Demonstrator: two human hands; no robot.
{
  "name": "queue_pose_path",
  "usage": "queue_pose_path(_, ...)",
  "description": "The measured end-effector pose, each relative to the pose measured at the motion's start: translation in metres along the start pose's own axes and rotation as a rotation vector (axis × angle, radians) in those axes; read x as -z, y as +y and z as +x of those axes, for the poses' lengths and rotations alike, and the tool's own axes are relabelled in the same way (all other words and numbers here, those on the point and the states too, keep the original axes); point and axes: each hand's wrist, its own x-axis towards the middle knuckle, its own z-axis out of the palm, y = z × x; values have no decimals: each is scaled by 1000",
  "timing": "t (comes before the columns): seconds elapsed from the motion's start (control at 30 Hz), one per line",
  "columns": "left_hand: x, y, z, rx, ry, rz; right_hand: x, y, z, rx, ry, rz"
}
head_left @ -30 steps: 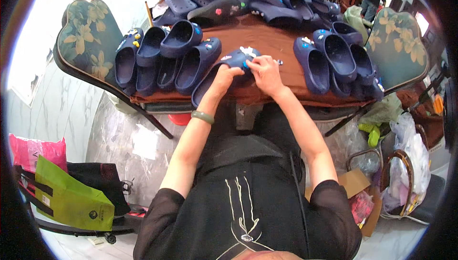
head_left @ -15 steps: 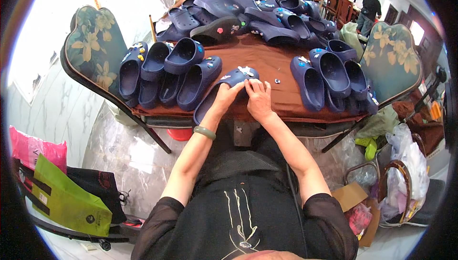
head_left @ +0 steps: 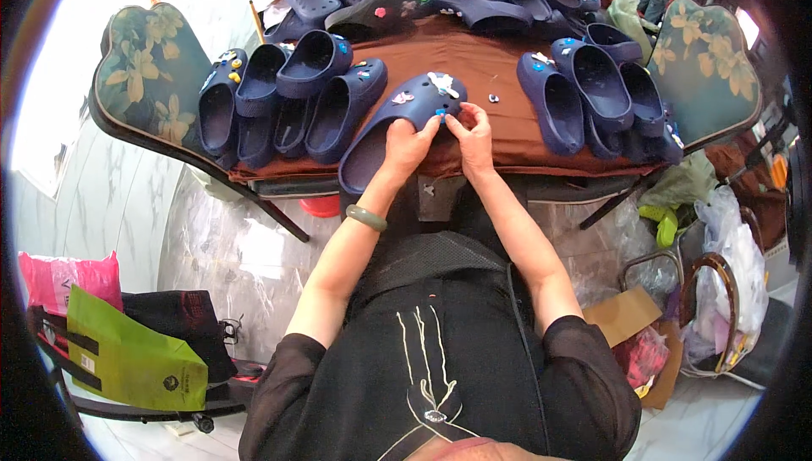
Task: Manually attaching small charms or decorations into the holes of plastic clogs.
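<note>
A dark blue clog (head_left: 427, 97) lies tilted at the table's front edge, its toe pointing away to the right. On its upper sit a white charm (head_left: 442, 84), a pink-and-white charm (head_left: 402, 98) and a small blue charm (head_left: 440, 113). My left hand (head_left: 408, 146) reaches into the clog's opening and grips it, fingers mostly hidden inside, with the thumb by the blue charm. At the clog's right side, my right hand (head_left: 474, 139) has its thumb close to the same charm and its bent fingers against the edge. A tiny loose charm (head_left: 493, 99) rests on the brown cloth (head_left: 495, 135).
Clogs (head_left: 347, 110) stand grouped on the left, and more clogs (head_left: 592, 93) on the right. A large pile of clogs (head_left: 381, 4) covers the far end. Flower-patterned chair backs (head_left: 152, 72) flank the table. A green bag (head_left: 135, 351) is at lower left, a cardboard box (head_left: 626, 317) at lower right.
My hands have drawn slightly apart, uncovering the blue charm on the clog's side. More of the clog's upper now shows. The view has tilted downward.
</note>
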Motion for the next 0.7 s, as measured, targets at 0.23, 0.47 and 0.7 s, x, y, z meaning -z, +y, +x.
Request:
queue_pose_path(0.23, -2, 9, -20, 69, -24, 170, 20, -17, 2, -190, -366, 343)
queue_pose_path(0.47, 0, 2, -18, -75, 35, 14, 11, -23, 7, -201, -466, 249)
queue_pose_path(0.7, 1, 1, -17, -66, 32, 98, -11, -20, 0, -69, -225, 40)
